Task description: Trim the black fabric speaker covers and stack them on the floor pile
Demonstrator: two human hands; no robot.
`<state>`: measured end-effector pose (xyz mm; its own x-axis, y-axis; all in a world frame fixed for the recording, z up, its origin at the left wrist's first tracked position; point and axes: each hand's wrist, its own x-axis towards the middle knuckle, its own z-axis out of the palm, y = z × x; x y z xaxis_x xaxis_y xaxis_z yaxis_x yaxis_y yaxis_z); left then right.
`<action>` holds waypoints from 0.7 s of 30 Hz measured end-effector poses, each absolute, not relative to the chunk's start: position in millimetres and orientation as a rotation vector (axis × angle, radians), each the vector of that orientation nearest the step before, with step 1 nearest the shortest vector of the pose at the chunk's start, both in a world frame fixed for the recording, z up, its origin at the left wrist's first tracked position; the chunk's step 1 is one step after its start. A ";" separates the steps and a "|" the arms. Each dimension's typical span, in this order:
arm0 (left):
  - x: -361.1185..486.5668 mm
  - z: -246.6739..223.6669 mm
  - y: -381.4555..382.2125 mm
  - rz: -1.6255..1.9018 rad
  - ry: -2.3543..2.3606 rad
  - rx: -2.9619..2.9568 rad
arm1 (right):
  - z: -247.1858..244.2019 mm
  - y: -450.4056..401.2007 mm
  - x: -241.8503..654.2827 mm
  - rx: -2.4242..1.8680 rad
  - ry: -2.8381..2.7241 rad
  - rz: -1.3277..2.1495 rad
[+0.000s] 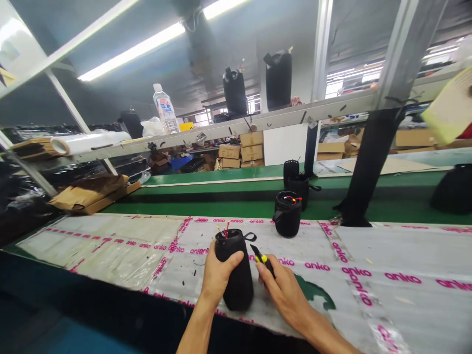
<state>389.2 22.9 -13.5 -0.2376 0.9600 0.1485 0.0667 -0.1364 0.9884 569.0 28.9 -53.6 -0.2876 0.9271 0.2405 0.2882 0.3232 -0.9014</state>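
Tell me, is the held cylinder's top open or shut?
Open: loose wires poke up out of the cylinder.

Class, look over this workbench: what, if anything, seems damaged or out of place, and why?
The white covering looks torn beside the right hand: a ragged hole shows green beneath, breaking the sheet. Small dark scraps also lie loose to the left of the left hand, like litter.

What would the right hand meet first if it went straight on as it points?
Cutter first, the right hand would likely meet the strap loop on the held black cylinder; depth is unclear.
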 end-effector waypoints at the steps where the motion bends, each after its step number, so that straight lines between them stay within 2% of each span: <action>1: 389.9 -11.1 22.5 1.478 1.392 1.236 | -53.7 27.2 571.9 -1.095 -1.767 0.982; 5: 394.1 -2.2 15.8 1.365 1.624 1.348 | -51.7 22.7 582.0 -1.107 -1.795 0.955; 12: 409.1 20.1 6.4 0.871 2.223 1.642 | -41.6 20.4 585.9 -1.082 -1.874 0.793; 18: 411.2 16.6 20.5 0.373 2.227 1.918 | -49.5 25.1 589.1 -1.142 -2.082 0.509; 21: 404.8 10.7 32.0 0.260 2.219 1.938 | -61.6 29.3 590.8 -1.280 -2.166 0.334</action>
